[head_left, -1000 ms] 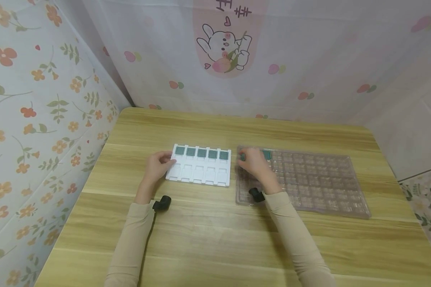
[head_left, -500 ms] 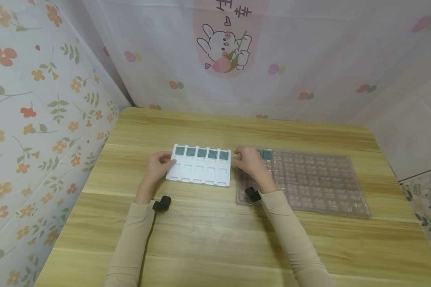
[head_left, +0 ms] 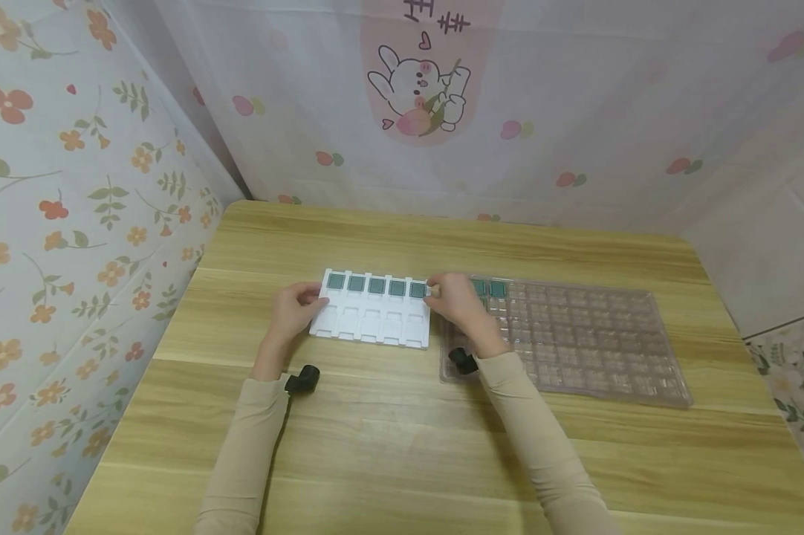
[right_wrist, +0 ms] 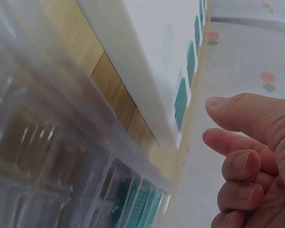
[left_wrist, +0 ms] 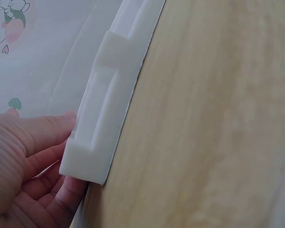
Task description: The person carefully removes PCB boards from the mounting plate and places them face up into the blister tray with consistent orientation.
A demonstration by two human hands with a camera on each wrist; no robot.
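Observation:
A white tray (head_left: 370,306) with two rows of pockets lies left of centre on the table. Several square green chips (head_left: 377,284) fill its far row, while its near row shows bare pockets. My left hand (head_left: 291,312) grips the tray's left edge, thumb on the rim, other fingers against its side. At the far right corner, close to the end chip, is my right hand (head_left: 457,300). Its thumb and forefinger are apart with nothing between them, the other fingers loosely bent. Green chips (head_left: 498,289) also sit in the far left pockets of a clear plastic tray (head_left: 596,334), partly hidden behind this hand.
Both trays lie on a wood-grain table (head_left: 388,446), a narrow gap between them. A black wrist camera (head_left: 462,360) hangs over the clear tray's near left corner, another black camera (head_left: 303,380) beside the left sleeve. Printed curtains (head_left: 295,96) enclose the back and left.
My right hand has moved left from the clear tray's far left pockets to the white tray's corner, uncovering a second green chip there. My left hand and the white tray have stayed put.

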